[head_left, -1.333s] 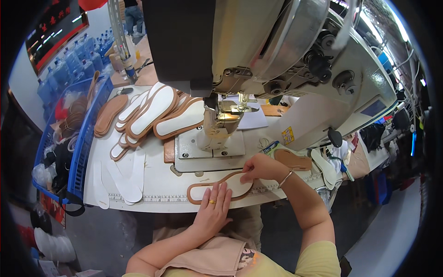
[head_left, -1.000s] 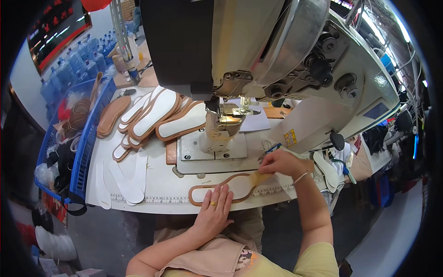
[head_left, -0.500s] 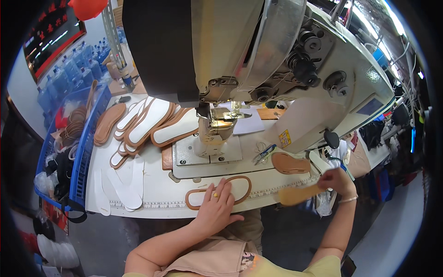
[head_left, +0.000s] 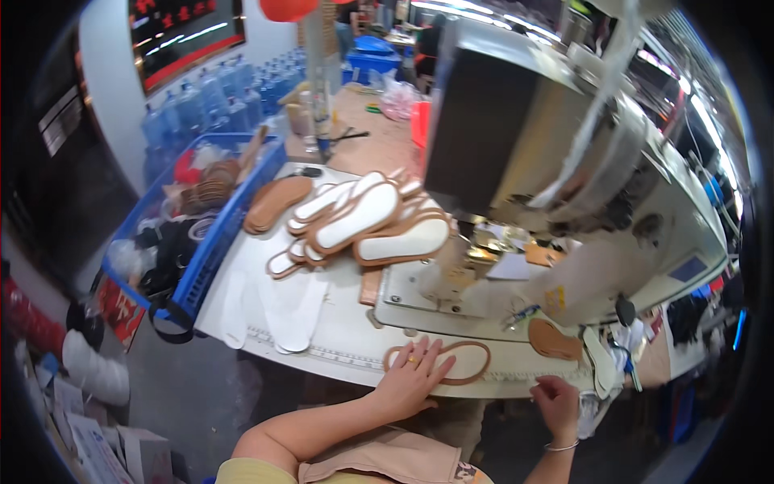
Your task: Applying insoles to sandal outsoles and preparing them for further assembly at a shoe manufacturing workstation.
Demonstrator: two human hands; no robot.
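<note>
My left hand [head_left: 415,375] lies flat, fingers spread, on a shoe insole [head_left: 466,363] with a white middle and a brown rim. This insole rests on the ruler strip near the table's front edge. Off to the right, just beyond that edge, hovers my right hand [head_left: 556,407] with its fingers curled in; nothing shows in it. Above it on the table are a brown insole [head_left: 555,340] and, to the right, a pale insole-shaped piece [head_left: 599,360]. Small scissors [head_left: 522,316] lie by the sewing machine base.
The sewing machine [head_left: 556,153] fills the right back. Many brown-rimmed white insoles [head_left: 359,216] are heaped left of it, beside stacked brown insoles [head_left: 276,205]. White insole-shaped sheets [head_left: 290,310] lie in front. A blue crate [head_left: 211,262] of scraps stands at the left edge.
The tan insole-shaped piece that my right hand held is out of sight, and that hand is lower. My left hand stays on the insole. The view has swung left, showing more workshop.
</note>
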